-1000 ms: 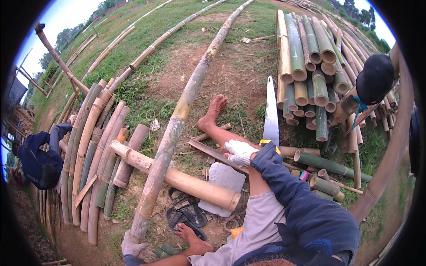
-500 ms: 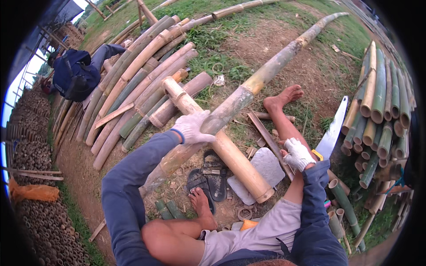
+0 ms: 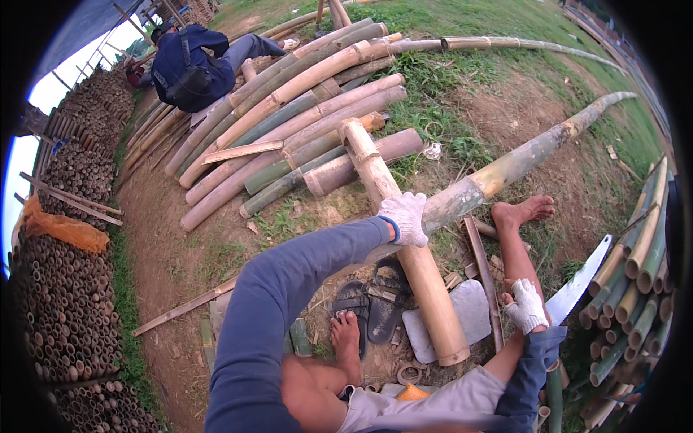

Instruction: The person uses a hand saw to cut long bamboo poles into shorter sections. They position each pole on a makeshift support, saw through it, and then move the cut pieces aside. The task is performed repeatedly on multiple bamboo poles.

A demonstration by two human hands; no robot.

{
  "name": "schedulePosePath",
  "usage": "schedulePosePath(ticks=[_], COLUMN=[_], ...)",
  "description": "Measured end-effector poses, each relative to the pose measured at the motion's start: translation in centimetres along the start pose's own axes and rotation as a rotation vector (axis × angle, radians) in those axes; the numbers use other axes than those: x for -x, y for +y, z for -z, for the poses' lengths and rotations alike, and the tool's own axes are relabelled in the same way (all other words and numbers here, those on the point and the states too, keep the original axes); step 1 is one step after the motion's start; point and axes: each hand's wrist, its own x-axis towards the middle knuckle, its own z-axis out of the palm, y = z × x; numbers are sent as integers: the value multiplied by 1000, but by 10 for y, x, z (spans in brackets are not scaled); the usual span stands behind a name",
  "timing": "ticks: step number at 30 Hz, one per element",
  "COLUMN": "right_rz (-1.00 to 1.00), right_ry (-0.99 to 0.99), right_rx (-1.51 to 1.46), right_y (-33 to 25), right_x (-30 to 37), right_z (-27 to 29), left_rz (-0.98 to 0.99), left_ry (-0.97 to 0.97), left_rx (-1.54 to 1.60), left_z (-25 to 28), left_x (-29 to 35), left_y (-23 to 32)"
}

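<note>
The left hand [image 3: 404, 216], in a white glove, is closed over a short bamboo pole [image 3: 404, 245] that slants across a long bamboo trunk [image 3: 520, 162] lying on the bare ground. The right hand [image 3: 526, 306], also gloved, is wrapped around the handle of a curved saw [image 3: 577, 283] beside the outstretched leg. A flat stone [image 3: 469, 310] and dark sandals [image 3: 375, 299] lie near the pole's cut end. A seated person in blue [image 3: 189, 65] is well apart, by a bamboo stack [image 3: 289, 123].

two gloved hands [image 3: 404, 216], one saw [image 3: 577, 285], two sandals [image 3: 372, 303], one flat stone [image 3: 458, 317]
</note>
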Motion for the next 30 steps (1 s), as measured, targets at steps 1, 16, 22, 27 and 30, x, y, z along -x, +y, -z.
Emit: schedulePosePath(ticks=[1, 16, 22, 27, 30], right_rz=[-2, -15, 40, 115, 86], right_ry=[2, -174, -166, -159, -200], right_rx=[5, 48, 87, 90, 108], right_y=[0, -10, -10, -8, -8], right_x=[1, 10, 7, 7, 5], right_z=[0, 8, 0, -4, -7], left_rz=[-19, 674, 749, 260, 68], left_ry=[-1, -259, -610, -47, 193], left_rx=[15, -240, -325, -84, -108], left_z=[4, 43, 41, 27, 9], left_x=[13, 342, 359, 231, 137], left_y=[-9, -202, -210, -166, -111])
